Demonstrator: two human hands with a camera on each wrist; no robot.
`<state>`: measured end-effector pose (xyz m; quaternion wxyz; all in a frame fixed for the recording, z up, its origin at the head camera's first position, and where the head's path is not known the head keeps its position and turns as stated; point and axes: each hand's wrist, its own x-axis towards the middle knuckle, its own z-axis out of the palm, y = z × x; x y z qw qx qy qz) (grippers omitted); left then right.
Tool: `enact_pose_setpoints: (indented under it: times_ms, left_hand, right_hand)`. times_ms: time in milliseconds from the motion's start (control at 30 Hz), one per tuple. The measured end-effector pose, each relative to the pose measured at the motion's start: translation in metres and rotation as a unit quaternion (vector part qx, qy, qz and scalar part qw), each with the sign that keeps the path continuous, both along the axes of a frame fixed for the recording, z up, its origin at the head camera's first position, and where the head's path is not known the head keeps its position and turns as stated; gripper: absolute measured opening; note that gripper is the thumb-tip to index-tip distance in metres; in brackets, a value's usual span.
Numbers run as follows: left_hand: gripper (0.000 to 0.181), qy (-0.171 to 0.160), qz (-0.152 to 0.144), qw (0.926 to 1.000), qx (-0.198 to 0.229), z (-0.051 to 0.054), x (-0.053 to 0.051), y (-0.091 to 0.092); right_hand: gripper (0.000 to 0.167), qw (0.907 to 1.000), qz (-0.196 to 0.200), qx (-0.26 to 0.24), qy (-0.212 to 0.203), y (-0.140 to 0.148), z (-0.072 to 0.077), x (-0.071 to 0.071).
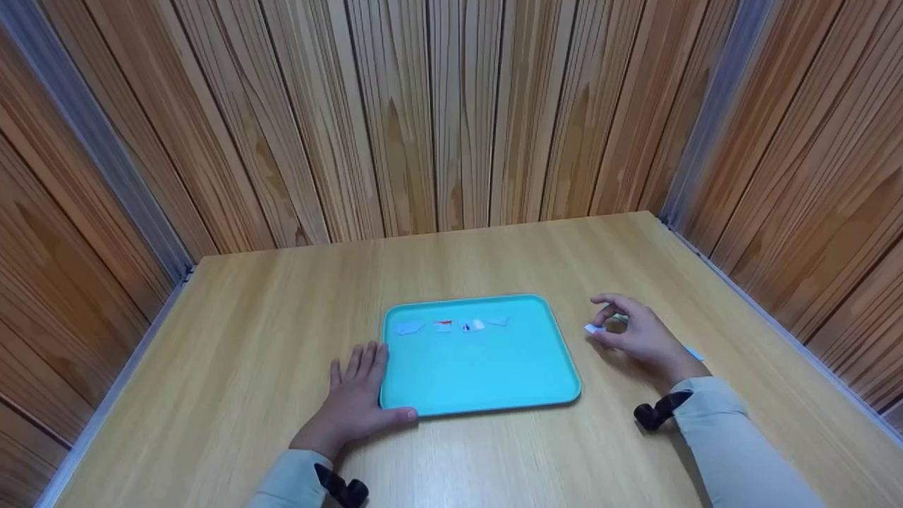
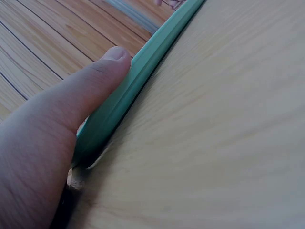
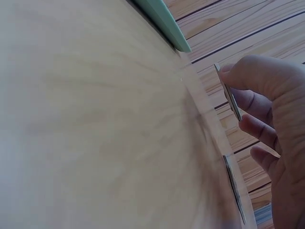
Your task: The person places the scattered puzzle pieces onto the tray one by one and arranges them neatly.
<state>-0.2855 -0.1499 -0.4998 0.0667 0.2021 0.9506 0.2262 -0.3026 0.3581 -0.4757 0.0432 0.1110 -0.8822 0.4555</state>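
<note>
Turquoise tray (image 1: pixel 480 374) on table (image 1: pixel 282 303), small flat pieces (image 1: pixel 409 328) rowed along its far edge. Left hand (image 1: pixel 360 402): fingers straight at tray's left edge, thumb at near-left corner. Right hand (image 1: pixel 638 342) pinches thin card-like piece (image 3: pixel 228 93) off table, between tray's right edge and table's right edge. Probably light, fairly stiff; best pinched by its edges.

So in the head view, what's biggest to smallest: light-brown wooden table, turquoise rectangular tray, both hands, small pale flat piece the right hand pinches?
1. Light-brown wooden table
2. Turquoise rectangular tray
3. Left hand and right hand: too alike to rank
4. Small pale flat piece
</note>
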Motion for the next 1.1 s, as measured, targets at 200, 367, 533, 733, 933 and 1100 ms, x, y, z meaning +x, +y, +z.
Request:
enact_pose_setpoints:
  times_ms: [200, 367, 533, 733, 933, 1100]
  left_hand:
    - [0.127, 0.006, -0.004, 1.0, -0.002, 0.001, 0.0, 0.0]
    - [0.127, -0.001, -0.001, 1.0, -0.007, 0.001, 0.001, 0.001]
    - [0.128, -0.009, -0.001, 0.9999, -0.009, 0.0, 0.001, 0.001]
    - [0.128, 0.002, 0.0, 1.0, -0.006, 0.0, 0.001, 0.001]
    - [0.127, 0.013, -0.003, 0.9999, 0.001, -0.001, 0.002, 0.0]
    - [0.127, 0.009, -0.003, 1.0, 0.001, -0.001, 0.001, 0.0]
  right_hand:
    - [0.061, 0.9997, -0.009, 0.01, -0.021, -0.008, 0.003, -0.005]
    - [0.059, 0.9995, -0.006, 0.02, -0.025, -0.016, 0.003, -0.01]
    - [0.058, 0.9992, -0.008, 0.021, -0.033, -0.023, 0.003, -0.014]
    - [0.059, 0.9995, -0.002, 0.009, -0.031, -0.03, 0.005, -0.02]
    - [0.057, 0.9993, -0.005, 0.012, -0.036, -0.036, 0.006, -0.022]
    - [0.058, 0.9988, -0.014, 0.022, -0.041, -0.043, 0.006, -0.025]
